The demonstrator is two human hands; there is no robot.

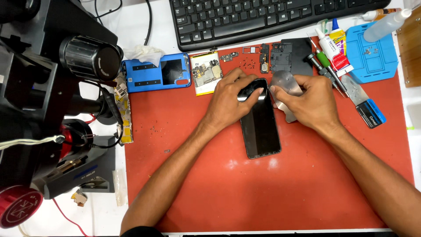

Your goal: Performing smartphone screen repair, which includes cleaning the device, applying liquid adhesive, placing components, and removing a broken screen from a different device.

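On the red mat (197,193), my left hand (230,98) presses fingers onto the top of the black phone (259,123), pinning it flat. My right hand (309,103) grips a thin metal pry sheet (283,83) against the phone's upper edge.

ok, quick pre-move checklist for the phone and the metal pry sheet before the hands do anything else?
1. Phone flat on the red mat, screen up: ok.
2. Left hand steadying the phone's top end: ok, fingers rest on it.
3. Right hand gripping the thin metal pry sheet: ok.
4. Sheet edge seated in the phone's seam: cannot tell, the hands hide the contact point.
5. Loose screws and small parts clear of the phone: ok, they lie above it near the keyboard.
6. Screwdrivers out of the right wrist's way: not ok, they lie right beside that hand.
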